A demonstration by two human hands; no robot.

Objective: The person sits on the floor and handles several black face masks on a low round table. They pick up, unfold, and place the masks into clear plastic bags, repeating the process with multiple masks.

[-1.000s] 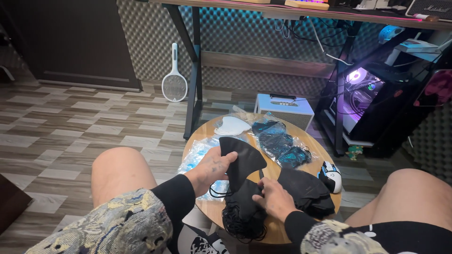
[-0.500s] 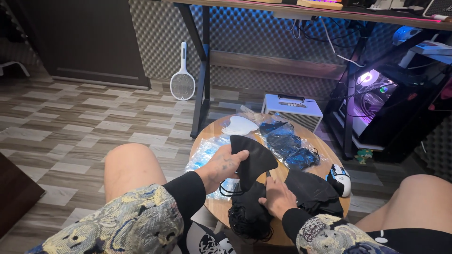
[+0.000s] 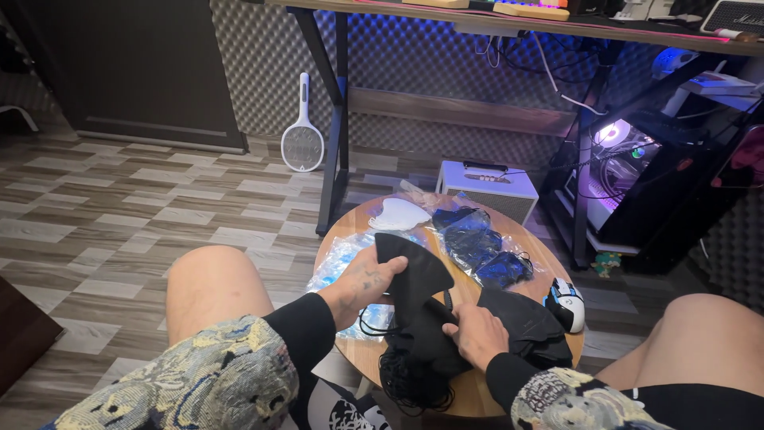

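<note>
Patterned wood flooring is stretching out around a small round wooden table (image 3: pixel 477 388) sitting between your bare knees, with a desk and a glowing computer case (image 3: pixel 637 171) behind it. Your left hand (image 3: pixel 368 280) is pinching the edge of a black face mask (image 3: pixel 414 267), lifting it above a stack of black masks (image 3: pixel 422 350) near the table's front edge. Your right hand (image 3: pixel 476 334) is pressing down on that stack, fingers curled over its top. More black masks (image 3: pixel 529 322) are lying just beside your right hand. Wrapped dark masks (image 3: pixel 477 239), a white mask (image 3: pixel 398 213) and a white mouse (image 3: pixel 567 302) are resting farther back and to the right.
</note>
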